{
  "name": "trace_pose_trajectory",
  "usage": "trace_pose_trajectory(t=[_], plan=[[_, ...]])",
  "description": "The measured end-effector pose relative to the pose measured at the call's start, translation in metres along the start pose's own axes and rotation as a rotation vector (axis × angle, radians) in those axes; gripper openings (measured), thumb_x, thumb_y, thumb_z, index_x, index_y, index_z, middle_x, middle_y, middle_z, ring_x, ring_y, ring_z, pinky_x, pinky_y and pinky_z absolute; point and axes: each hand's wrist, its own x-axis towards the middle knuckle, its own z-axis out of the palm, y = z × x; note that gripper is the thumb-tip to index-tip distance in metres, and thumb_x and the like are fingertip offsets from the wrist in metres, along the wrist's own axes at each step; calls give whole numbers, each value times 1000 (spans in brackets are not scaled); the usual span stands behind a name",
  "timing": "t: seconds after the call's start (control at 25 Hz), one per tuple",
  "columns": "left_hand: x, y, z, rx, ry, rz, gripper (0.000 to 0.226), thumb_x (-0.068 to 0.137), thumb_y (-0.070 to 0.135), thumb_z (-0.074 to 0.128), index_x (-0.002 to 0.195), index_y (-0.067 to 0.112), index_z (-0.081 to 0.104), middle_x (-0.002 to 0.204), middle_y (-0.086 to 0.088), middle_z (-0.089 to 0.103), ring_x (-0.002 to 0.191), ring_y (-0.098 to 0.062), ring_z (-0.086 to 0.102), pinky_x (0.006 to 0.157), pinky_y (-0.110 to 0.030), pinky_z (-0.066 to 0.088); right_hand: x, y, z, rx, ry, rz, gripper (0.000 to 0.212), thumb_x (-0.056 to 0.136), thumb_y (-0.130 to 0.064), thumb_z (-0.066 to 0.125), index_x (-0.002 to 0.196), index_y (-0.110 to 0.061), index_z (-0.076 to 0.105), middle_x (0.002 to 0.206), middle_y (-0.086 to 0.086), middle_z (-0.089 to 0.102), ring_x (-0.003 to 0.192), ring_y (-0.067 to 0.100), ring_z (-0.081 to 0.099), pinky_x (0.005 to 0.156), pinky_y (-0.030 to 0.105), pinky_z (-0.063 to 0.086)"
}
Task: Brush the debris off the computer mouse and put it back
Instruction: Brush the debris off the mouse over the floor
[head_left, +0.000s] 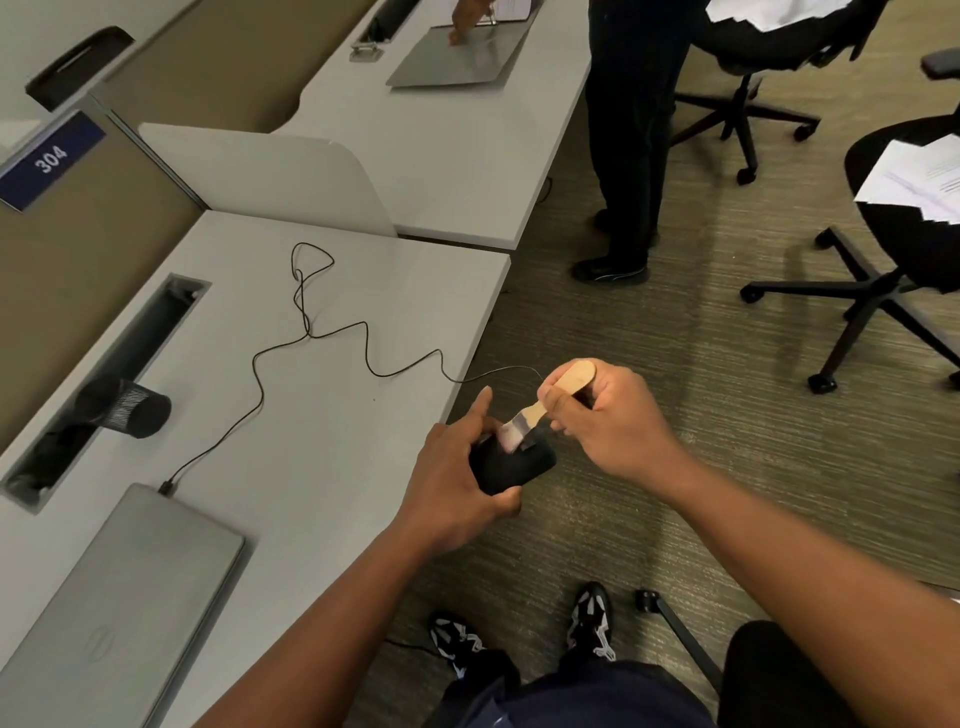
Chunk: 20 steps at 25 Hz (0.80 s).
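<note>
My left hand (457, 483) grips a black computer mouse (511, 465) in the air, just past the desk's right edge and over the carpet. My right hand (608, 421) holds a small wooden-handled brush (558, 392), and its pale bristles touch the top front of the mouse. The mouse's thin black cable (311, 332) runs in loops back across the grey desk (311, 441) to a closed silver laptop (119, 597) at the lower left.
A black mesh cup (130, 408) lies on its side by the desk's cable slot (104, 384). Another person (628, 140) stands at the neighbouring desk, where a second laptop lies. Office chairs (883, 260) with papers on them stand at the right. My feet are below on the carpet.
</note>
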Motion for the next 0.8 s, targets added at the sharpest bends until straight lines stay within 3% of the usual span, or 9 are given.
trace_pose_trajectory(t=[0.12,0.32,0.44,0.52,0.68,0.8], plan=[[-5,-1,2,-2,-24,2,122,69,35,91,170,30,24,125,32,58,125,-8,59,108,-39,56,-2,3,-4,-49,61,-172,10,101,-29,68,92,-27,72,69,-7,69,59,8,62,53,26,48],[-1,1,1,4,-41,46,93,67,39,91,150,44,48,116,21,68,108,-4,67,90,-40,65,0,2,-1,25,-22,-271,9,101,-29,67,98,-25,74,81,-15,71,70,8,65,62,18,48],[-2,3,1,12,-62,35,109,66,47,86,159,53,30,123,29,62,118,-6,61,100,-39,60,5,5,-5,-61,71,-264,10,102,-22,66,96,-21,74,70,-16,65,59,5,57,54,15,40],[-3,3,3,1,-64,11,119,65,45,87,164,50,22,127,34,58,124,-8,57,106,-43,57,5,5,-7,-42,127,-249,11,102,-22,66,95,-20,75,65,-13,63,55,5,54,52,16,38],[-2,1,2,-23,-74,0,123,65,42,89,167,47,20,129,33,58,126,-8,57,107,-45,56,1,-1,-5,95,-38,-215,9,98,-27,68,95,-22,76,80,-7,73,70,9,66,61,23,52],[-1,3,2,7,-85,13,121,67,41,89,165,49,19,128,33,57,124,-10,57,107,-45,57,1,0,0,72,-42,-221,8,99,-20,69,97,-19,76,80,-16,72,71,4,65,64,17,48]])
